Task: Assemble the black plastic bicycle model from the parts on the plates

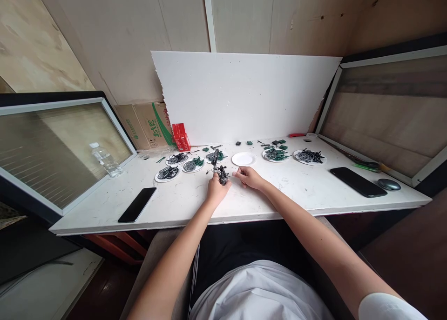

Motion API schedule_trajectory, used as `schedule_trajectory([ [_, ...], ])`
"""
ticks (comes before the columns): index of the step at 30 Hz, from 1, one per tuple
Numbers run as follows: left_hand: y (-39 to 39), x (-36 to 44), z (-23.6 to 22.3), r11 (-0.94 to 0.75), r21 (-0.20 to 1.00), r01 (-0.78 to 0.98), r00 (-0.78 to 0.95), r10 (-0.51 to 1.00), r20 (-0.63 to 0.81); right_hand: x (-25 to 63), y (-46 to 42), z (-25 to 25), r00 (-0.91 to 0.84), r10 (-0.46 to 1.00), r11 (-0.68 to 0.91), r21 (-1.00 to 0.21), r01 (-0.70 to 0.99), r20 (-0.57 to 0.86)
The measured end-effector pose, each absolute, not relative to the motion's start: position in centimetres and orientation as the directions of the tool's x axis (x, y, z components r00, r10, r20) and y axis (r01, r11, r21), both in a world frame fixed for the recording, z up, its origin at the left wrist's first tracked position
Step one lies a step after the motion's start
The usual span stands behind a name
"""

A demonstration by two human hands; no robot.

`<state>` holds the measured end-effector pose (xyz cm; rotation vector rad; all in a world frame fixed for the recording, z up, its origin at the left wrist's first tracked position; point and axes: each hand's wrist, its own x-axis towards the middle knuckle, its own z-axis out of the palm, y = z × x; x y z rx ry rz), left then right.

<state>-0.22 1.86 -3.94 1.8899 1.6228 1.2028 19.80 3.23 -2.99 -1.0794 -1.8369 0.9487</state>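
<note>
My left hand (217,190) is closed around a small black and silver model (222,175) that looks like a miniature bike, held above the table's front half. Its long dark end points up and away from me. Just to the right, my right hand (247,176) pinches a thin rod-like piece (231,175) whose tip reaches the model's side; its kind is too small to tell. Beyond my hands lies a bare white plate (243,159). Left of the model, a white plate (168,180) carries black parts, and another plate (193,171) carries green and grey ones.
More plates of parts (309,164) stand to the right, with loose green pieces (280,142) behind. A phone (137,205) lies left; a black case-like slab (358,182) and a mouse (389,184) lie right. A red box (180,137) and bottle (105,159) stand back left.
</note>
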Motion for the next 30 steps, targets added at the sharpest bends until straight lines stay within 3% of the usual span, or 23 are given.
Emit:
schedule_trajectory([
  [9,2.13,-0.18,-4.49,-0.315,0.74,0.594,0.01,0.923,0.384,19.52,3.64,-3.36,-0.265,0.933,0.331,-0.868,0.369,0.243],
  [19,2.21,-0.43,-4.5,-0.342,0.763,0.548,-0.011,0.91,0.415,19.79,3.83,-3.61,-0.409,0.878,0.348,-0.917,0.193,0.248],
  [30,2.21,-0.4,-4.63,-0.357,0.74,0.57,0.028,0.909,0.416,19.87,3.39,-3.08,-0.423,0.873,0.357,-0.91,0.21,0.244],
])
